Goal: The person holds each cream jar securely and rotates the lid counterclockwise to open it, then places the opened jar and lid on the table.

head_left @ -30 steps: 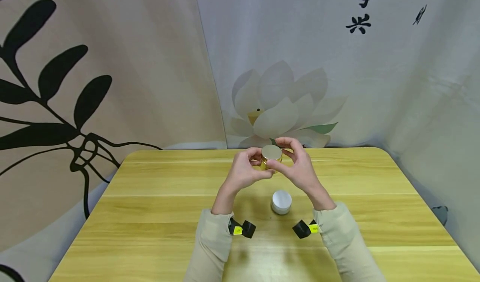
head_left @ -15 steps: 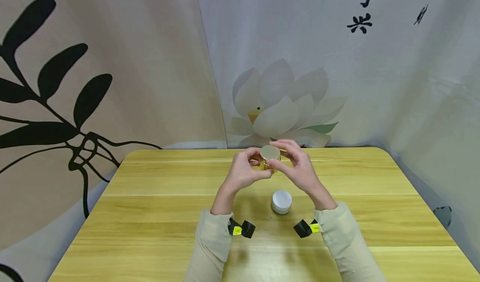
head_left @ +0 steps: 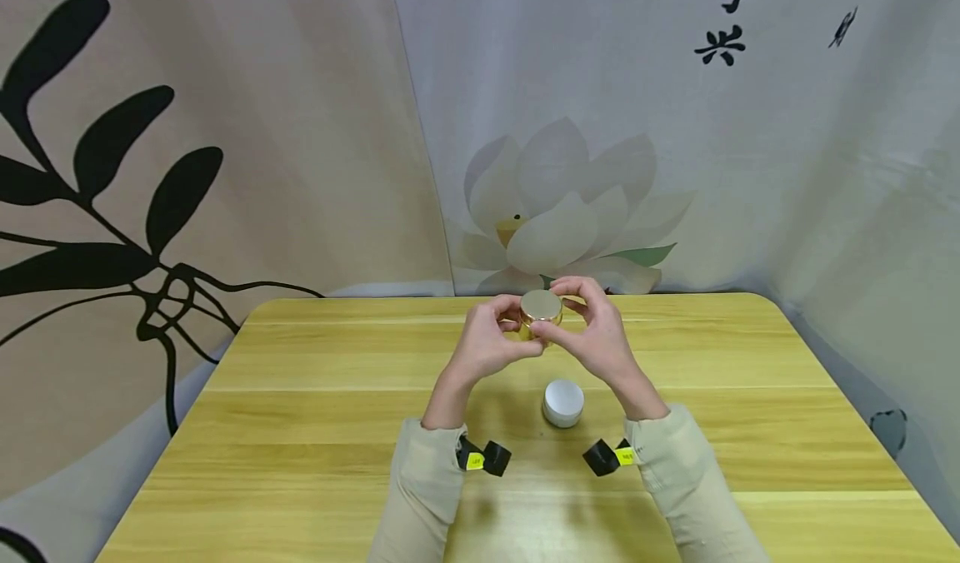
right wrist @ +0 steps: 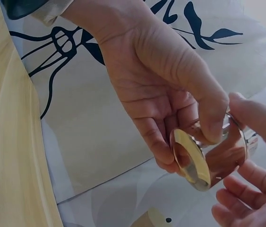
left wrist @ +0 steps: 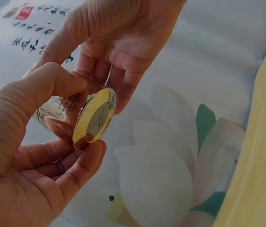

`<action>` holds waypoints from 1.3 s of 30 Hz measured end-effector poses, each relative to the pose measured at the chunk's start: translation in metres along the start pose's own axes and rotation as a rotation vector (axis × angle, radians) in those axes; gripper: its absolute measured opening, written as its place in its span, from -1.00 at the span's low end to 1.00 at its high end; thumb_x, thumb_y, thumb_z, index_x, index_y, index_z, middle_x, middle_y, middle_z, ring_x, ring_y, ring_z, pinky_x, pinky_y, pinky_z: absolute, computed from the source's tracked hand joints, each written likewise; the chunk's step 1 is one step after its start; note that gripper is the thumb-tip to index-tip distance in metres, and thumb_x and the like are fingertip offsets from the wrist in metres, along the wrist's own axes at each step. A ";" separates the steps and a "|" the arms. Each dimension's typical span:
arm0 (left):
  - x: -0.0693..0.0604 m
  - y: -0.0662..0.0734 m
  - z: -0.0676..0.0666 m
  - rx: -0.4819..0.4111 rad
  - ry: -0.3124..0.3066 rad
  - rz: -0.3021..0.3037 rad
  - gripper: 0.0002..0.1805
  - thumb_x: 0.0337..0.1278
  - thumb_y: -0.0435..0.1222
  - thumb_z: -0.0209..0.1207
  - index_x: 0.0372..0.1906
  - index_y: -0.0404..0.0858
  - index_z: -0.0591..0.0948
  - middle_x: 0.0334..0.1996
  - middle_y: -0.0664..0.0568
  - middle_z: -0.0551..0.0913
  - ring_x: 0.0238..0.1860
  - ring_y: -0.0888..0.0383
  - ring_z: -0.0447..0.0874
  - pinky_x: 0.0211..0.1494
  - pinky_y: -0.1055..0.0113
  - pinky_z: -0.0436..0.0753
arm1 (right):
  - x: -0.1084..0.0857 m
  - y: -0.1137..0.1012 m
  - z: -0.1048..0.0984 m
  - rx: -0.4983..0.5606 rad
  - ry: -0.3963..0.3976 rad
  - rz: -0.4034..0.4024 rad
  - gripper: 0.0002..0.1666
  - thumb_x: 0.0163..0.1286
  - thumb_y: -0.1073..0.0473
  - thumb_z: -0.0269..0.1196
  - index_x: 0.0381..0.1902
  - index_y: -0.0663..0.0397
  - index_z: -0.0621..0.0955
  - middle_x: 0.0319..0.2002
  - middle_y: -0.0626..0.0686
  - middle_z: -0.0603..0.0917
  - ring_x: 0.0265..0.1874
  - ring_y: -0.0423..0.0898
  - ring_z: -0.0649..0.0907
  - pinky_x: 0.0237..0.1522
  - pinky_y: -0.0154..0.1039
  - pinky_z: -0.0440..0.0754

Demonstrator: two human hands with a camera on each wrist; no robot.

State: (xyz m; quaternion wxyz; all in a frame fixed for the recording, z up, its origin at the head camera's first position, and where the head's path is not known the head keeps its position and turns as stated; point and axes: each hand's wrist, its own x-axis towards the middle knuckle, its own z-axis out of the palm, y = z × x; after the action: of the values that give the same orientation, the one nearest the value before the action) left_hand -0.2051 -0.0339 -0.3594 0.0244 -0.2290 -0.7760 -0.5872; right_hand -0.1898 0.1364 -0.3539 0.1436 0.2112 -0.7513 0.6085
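Both hands hold a shiny gold cosmetic jar above the far part of the table. The left hand grips its lower body from the left. In the left wrist view, the left hand's thumb and fingers pinch around the gold base, which has small print underneath. The right hand pinches the round, flat-topped end from the right, thumb near and fingers behind. In the right wrist view, the right hand is around the far end of the jar. Fingers hide part of the jar's side.
A white round jar stands on the wooden table, nearer than the hands and between the forearms. Black wrist cameras sit at both cuffs. Behind the table hangs a printed curtain with leaves, a lotus and characters.
The right hand's fingers and thumb have shifted slightly around the top of the gold jar, then back. The left hand and white jar stay nearly still.
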 end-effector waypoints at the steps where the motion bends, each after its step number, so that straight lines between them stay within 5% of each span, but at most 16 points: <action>1: 0.000 0.000 0.000 0.001 0.001 -0.002 -0.56 -0.27 -0.45 0.39 -0.12 -0.44 0.58 -0.30 -0.11 0.60 -0.28 0.12 0.52 -0.10 0.29 0.62 | 0.000 0.000 0.000 -0.001 -0.007 -0.001 -0.54 0.05 0.41 0.38 -0.07 0.34 0.50 0.03 0.18 0.45 0.08 -0.04 0.41 0.19 -0.03 0.37; 9: 0.000 -0.001 -0.001 0.008 0.000 0.004 -0.57 -0.26 -0.44 0.38 -0.12 -0.44 0.58 -0.31 -0.11 0.60 -0.29 0.12 0.52 -0.09 0.23 0.62 | -0.001 0.003 -0.003 -0.008 -0.098 -0.053 -0.51 0.21 0.43 0.23 0.14 0.32 0.49 0.12 0.20 0.42 0.10 -0.04 0.41 0.16 -0.33 0.39; 17: 0.000 -0.002 -0.001 0.003 0.002 -0.001 -0.55 -0.27 -0.46 0.38 -0.11 -0.45 0.57 -0.30 -0.12 0.60 -0.28 0.10 0.51 -0.06 0.13 0.61 | -0.001 0.001 0.001 0.014 -0.033 0.002 -0.45 0.12 0.42 0.32 0.09 0.35 0.42 0.06 0.18 0.43 0.10 0.03 0.41 0.22 0.04 0.32; 22: -0.001 -0.002 0.000 0.008 -0.007 0.007 -0.54 -0.26 -0.44 0.37 -0.09 -0.45 0.57 -0.29 -0.13 0.60 -0.27 0.10 0.52 -0.07 0.12 0.61 | 0.000 0.001 0.000 0.023 -0.012 -0.004 -0.52 0.06 0.44 0.37 -0.04 0.38 0.47 0.01 0.20 0.44 0.05 -0.04 0.41 0.20 0.06 0.34; 31: 0.000 -0.003 0.000 0.000 -0.005 0.028 -0.58 -0.26 -0.45 0.37 -0.13 -0.44 0.59 -0.34 -0.11 0.61 -0.33 0.14 0.50 -0.11 0.09 0.62 | -0.003 0.007 -0.002 -0.009 -0.119 -0.082 -0.49 0.26 0.44 0.16 0.20 0.35 0.44 0.13 0.24 0.41 0.10 -0.03 0.40 0.12 -0.38 0.40; 39: -0.001 -0.004 -0.001 -0.005 -0.005 0.014 -0.56 -0.28 -0.47 0.38 -0.11 -0.43 0.59 -0.33 -0.10 0.60 -0.31 0.16 0.50 -0.10 0.18 0.62 | -0.002 0.005 0.003 0.017 -0.019 -0.004 -0.45 0.10 0.41 0.34 0.05 0.36 0.41 0.07 0.19 0.43 0.11 0.00 0.40 0.22 0.01 0.33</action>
State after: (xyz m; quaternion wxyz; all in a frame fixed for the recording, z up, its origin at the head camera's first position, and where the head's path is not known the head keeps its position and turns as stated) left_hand -0.2059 -0.0364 -0.3630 0.0259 -0.2362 -0.7730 -0.5882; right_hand -0.1907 0.1350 -0.3601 0.1359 0.2199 -0.7471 0.6123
